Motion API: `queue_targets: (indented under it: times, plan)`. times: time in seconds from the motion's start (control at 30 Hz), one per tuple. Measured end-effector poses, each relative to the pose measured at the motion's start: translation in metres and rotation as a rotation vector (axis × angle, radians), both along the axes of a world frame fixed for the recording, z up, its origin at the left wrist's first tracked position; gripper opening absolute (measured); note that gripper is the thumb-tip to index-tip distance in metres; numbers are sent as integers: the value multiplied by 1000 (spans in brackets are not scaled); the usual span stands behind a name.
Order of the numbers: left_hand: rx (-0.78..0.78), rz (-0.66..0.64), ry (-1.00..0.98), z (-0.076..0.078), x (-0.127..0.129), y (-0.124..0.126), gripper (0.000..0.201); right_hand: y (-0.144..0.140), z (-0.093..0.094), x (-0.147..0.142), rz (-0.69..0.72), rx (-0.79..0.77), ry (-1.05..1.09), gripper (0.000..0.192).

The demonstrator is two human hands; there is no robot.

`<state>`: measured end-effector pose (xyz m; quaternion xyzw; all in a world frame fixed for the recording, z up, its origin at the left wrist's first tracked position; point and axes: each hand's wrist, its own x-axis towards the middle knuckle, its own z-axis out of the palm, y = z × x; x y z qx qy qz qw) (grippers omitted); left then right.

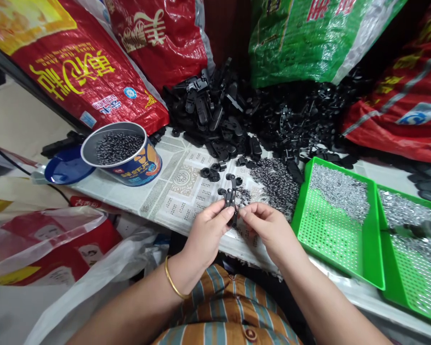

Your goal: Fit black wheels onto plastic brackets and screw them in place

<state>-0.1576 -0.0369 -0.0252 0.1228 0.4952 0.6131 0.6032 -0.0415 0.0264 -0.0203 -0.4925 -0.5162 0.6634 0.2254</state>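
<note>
My left hand [210, 227] is closed around a black plastic part with small wheel-like ends [230, 192], held just above the table's near edge. Beside it, my right hand [267, 227] has thumb and forefinger pinched together at the part's right side; whatever lies between those fingertips is too small to make out. Several short black round pieces [212, 171] rest on the table beyond my left hand. A heap of tiny black and silver pieces [276, 184] lies past my right hand.
Two green perforated trays [339, 242] with small silver metal pieces stand on the right; a dark tool reaches over the farther one. At left are a tub [138, 165] of small dark pieces and a blue lid [67, 165]. Black plastic parts [219, 112] spill below red and green sacks [301, 43].
</note>
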Motion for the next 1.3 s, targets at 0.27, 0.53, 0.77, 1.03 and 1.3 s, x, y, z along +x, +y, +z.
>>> queue_targets:
  times: [0.27,0.53,0.77,1.03,1.3]
  plan:
    - [52,-27,-108,7,4,2,15,-7,0,2,-6,273,-74,21]
    - [48,-20,-160,6,4,0,13,-12,-6,6,-7,458,-145,14]
    - [33,-49,-109,6,1,-1,17,-5,2,7,54,326,-116,18]
    - [46,17,-233,5,4,0,17,-1,4,11,150,548,-254,17]
    - [128,-116,-504,4,2,1,21,1,3,-6,-93,-224,319,37]
